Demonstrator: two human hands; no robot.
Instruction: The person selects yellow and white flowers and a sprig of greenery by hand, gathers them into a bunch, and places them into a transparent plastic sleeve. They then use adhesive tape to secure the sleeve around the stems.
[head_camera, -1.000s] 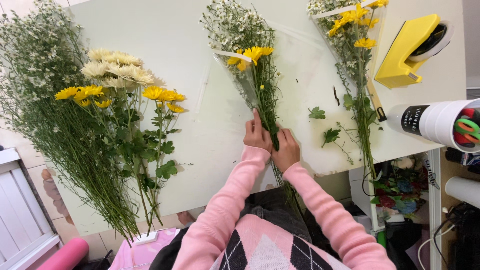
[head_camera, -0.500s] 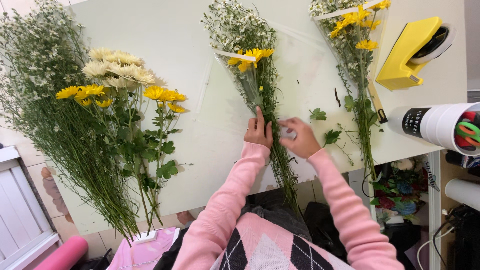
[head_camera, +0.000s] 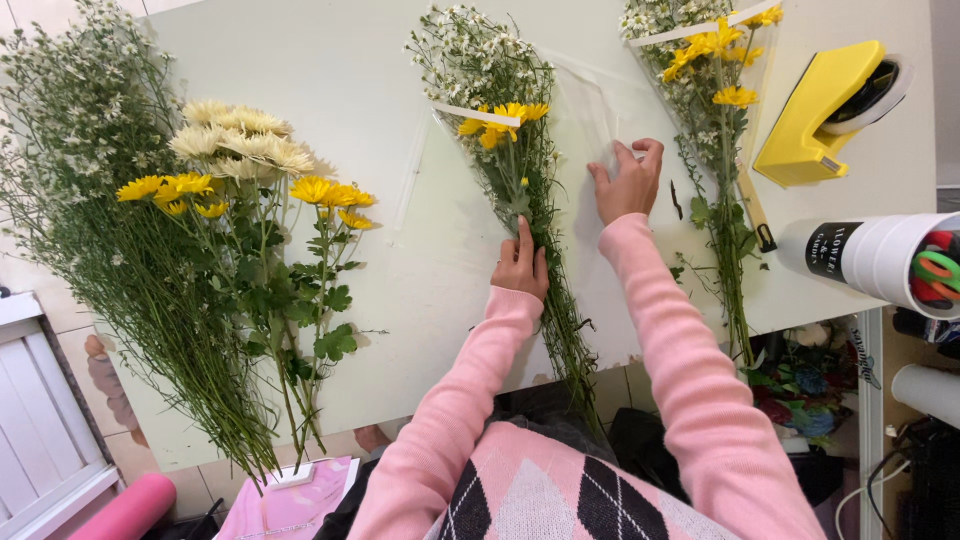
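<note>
A small bunch of yellow and white flowers (head_camera: 500, 120) lies on a clear plastic sheet (head_camera: 585, 95) in the middle of the pale table (head_camera: 330, 60). My left hand (head_camera: 520, 262) presses down on the green stems of this bunch. Further up and to the right, my right hand (head_camera: 628, 180) rests on the edge of the clear sheet, fingers curled on it. Both arms are in pink sleeves.
A large loose heap of white and yellow flowers (head_camera: 190, 210) covers the table's left. Another wrapped bunch (head_camera: 710, 90) lies at the right, beside a yellow tape dispenser (head_camera: 825, 110). A white tube holding scissors (head_camera: 880, 258) sits at the right edge.
My right hand has left the stems and moved up and to the right onto the clear sheet. My left hand has stayed on the stems.
</note>
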